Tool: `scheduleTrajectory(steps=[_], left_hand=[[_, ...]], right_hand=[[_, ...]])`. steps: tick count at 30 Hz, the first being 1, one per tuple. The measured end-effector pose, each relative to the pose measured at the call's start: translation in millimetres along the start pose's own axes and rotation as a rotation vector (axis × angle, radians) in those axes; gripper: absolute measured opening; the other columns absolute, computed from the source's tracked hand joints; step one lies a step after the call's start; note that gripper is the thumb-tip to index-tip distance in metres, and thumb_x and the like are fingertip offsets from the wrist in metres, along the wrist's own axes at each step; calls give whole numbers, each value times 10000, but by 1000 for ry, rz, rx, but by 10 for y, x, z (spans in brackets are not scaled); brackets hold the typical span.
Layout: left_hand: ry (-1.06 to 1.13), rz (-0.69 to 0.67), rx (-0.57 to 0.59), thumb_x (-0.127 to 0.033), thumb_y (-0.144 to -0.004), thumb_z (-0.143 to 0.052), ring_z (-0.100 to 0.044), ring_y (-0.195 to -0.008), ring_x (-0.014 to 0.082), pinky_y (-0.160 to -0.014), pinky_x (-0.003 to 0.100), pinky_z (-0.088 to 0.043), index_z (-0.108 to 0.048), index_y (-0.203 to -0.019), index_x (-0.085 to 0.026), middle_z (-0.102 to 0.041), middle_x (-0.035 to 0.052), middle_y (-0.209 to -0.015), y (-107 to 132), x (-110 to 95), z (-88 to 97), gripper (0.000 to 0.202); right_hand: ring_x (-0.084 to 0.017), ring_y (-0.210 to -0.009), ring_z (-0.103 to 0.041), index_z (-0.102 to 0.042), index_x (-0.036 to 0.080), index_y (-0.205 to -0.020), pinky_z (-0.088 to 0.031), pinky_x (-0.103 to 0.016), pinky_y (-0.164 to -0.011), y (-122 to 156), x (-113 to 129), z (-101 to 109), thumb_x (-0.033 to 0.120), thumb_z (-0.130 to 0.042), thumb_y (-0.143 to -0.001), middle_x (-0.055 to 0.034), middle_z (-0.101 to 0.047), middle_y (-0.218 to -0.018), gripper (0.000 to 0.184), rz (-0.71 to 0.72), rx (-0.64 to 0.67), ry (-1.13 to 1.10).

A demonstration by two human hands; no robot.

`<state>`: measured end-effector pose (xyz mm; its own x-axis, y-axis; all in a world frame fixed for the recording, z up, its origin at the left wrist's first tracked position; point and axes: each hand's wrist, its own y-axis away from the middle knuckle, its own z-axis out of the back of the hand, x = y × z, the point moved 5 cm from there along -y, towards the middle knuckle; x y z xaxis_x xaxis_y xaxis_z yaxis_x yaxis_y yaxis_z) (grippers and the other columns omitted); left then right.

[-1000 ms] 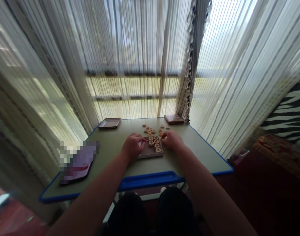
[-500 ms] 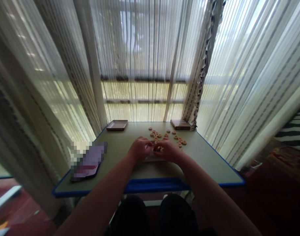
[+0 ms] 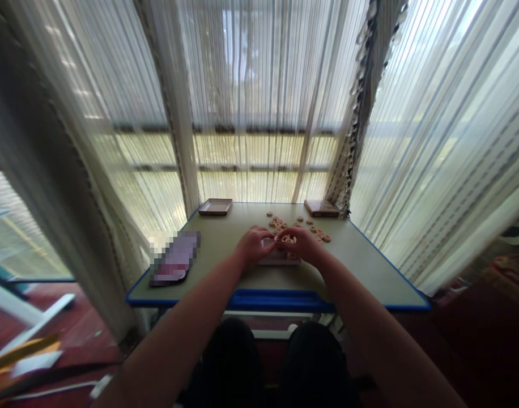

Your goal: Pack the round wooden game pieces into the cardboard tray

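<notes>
Nearest, the raised blue front edge bounds the pale green tabletop. Just beyond it lies a shallow, light brown rectangular tray, with round, pale wooden discs in its right part. The left hand curves over the tray's left side, and the right hand bends over the discs, fingertips near the left's; whether either grips a disc cannot be told. The step in hand appears to be placing or adjusting discs; the next move probably calls for small fingertip motions within the low walls.

Loose pale wooden discs lie behind and to the right. A flat, dark-edged rectangular object, partly pixelated, limits room leftward; tabletop extends rightward. Along the far edge lie a second shallow brown tray and a flat brown box.
</notes>
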<state>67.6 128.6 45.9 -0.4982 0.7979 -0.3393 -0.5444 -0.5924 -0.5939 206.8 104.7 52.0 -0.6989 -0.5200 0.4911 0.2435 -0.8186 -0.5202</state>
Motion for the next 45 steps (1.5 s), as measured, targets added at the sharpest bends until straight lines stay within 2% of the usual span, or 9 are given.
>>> scheduleTrajectory(steps=[4, 11, 15, 20, 31, 36, 40, 43, 45], left_hand=[[0, 19, 7, -285, -720, -576, -566, -816, 181, -795, 311, -426, -693, -843, -182, -667, 57, -830, 7, 10, 10, 198], [-4, 48, 122, -347, -657, -632, -541, -878, 202, -849, 339, -405, -713, -750, -208, -661, 44, -864, 28, 69, -26, 186], [-62, 80, 166, -413, -609, -661, -495, -984, 246, -889, 386, -382, -720, -693, -245, -636, 45, -967, 34, 88, -54, 196], [-48, 113, 210, -430, -598, -661, -482, -1001, 255, -895, 387, -377, -723, -721, -266, -626, 31, -1005, 35, 129, -105, 213], [-12, 146, 191, -405, -584, -684, -491, -984, 236, -902, 354, -364, -715, -700, -245, -638, 25, -963, 28, 139, -124, 200], [-25, 124, 160, -508, -574, -671, -501, -961, 229, -882, 350, -370, -706, -745, -244, -644, 28, -944, 7, 99, -86, 317], [-18, 106, 139, -497, -586, -671, -514, -928, 218, -867, 345, -374, -704, -720, -233, -649, 33, -923, -14, 107, -71, 298], [-16, 86, 150, -467, -597, -674, -516, -920, 221, -853, 344, -376, -708, -697, -231, -653, 36, -908, -24, 121, -96, 259], [-16, 74, 168, -458, -601, -673, -515, -921, 224, -851, 347, -375, -710, -689, -237, -656, 31, -900, -26, 124, -117, 241]], right_hand=[[-122, -679, -549, -683, 182, -827, -406, -233, -651, 3, 8, 49, 315, -617, -697, -26, -650, -764, 198, -38, 28, -8], [-128, -673, -523, -659, 161, -775, -396, -262, -696, 10, -90, 293, 259, -555, -723, -33, -636, -757, 153, -67, -186, 123], [-119, -649, -511, -657, 165, -747, -383, -242, -654, 14, -129, 247, 244, -548, -721, -16, -615, -698, 137, -48, -126, 128], [-112, -651, -511, -657, 162, -724, -368, -222, -626, 20, -103, 197, 218, -550, -716, -15, -612, -694, 121, 5, -80, 120], [-103, -589, -489, -648, 155, -671, -348, -215, -571, 12, -158, 186, 246, -558, -720, -11, -580, -626, 137, -31, -75, 153], [-104, -589, -488, -657, 162, -676, -348, -219, -574, 15, -152, 197, 241, -562, -715, -7, -580, -628, 130, -47, -77, 173], [-126, -707, -528, -686, 183, -745, -386, -246, -688, 11, -114, 135, 215, -567, -711, -27, -613, -767, 127, -6, -15, 162], [-154, -833, -529, -704, 210, -764, -368, -288, -817, -3, -71, 69, 191, -573, -709, -36, -619, -862, 142, 57, 1, 188], [-167, -864, -518, -707, 227, -786, -362, -301, -836, -17, -73, 25, 219, -592, -705, -35, -617, -872, 140, 67, 6, 217]])
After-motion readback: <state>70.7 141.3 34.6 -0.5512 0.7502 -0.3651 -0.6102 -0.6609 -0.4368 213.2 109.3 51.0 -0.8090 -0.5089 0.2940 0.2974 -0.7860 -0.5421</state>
